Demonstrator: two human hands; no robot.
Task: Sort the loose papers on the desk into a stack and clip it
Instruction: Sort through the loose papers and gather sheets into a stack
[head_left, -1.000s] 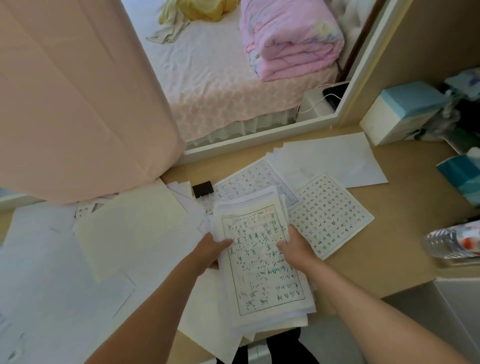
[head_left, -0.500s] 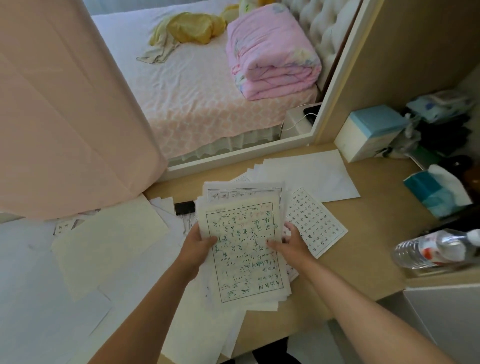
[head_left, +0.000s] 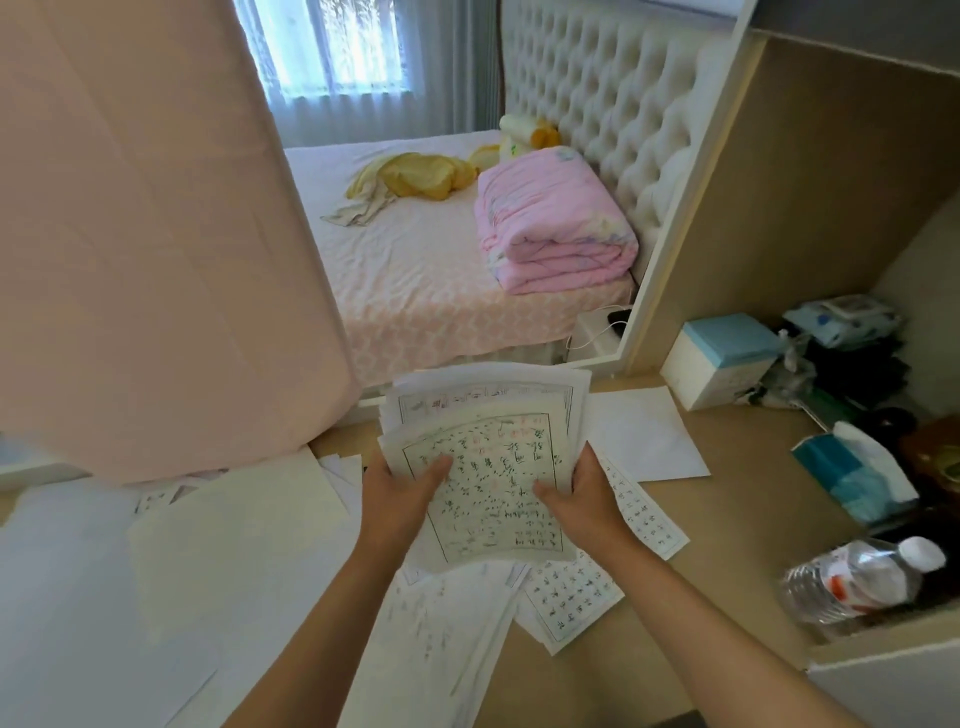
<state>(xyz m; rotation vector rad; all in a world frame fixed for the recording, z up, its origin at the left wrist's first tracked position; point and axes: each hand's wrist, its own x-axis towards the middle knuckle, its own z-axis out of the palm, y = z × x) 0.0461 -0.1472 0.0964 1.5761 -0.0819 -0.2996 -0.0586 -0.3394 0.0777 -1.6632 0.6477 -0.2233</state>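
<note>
Sorting looked maybe halfway done, by my guess. A fair stack (head_left: 483, 467) was up off the table (head_left: 753, 519), held between both hands and tilted toward the person. The left hand (head_left: 397, 493) gripped its left edge with the thumb laid across the top page. The right hand (head_left: 584, 493) did the same on the right edge, so both were curled round the paper rather than spread flat. The edges weren't squared up yet, and a couple of pages poked out past the top one on the far side.

Plenty left to do though. Loose sheets (head_left: 234, 525) lay all over to the left of the left hand, more sat right under the hands, and some grid pages (head_left: 649, 519) were just right of the right hand. I couldn't see a clip anywhere, so the clipping wasn't done. It might have been hidden behind the stack.

The containers were all well off to the right of the right hand:
- a teal tissue box (head_left: 831, 467) with a tissue sticking out the top
- a white box (head_left: 722, 364) with a blue lid, closed, contents unknown
- a capped bottle (head_left: 857, 577) lying on its side, and I couldn't tell how much was in it
</note>
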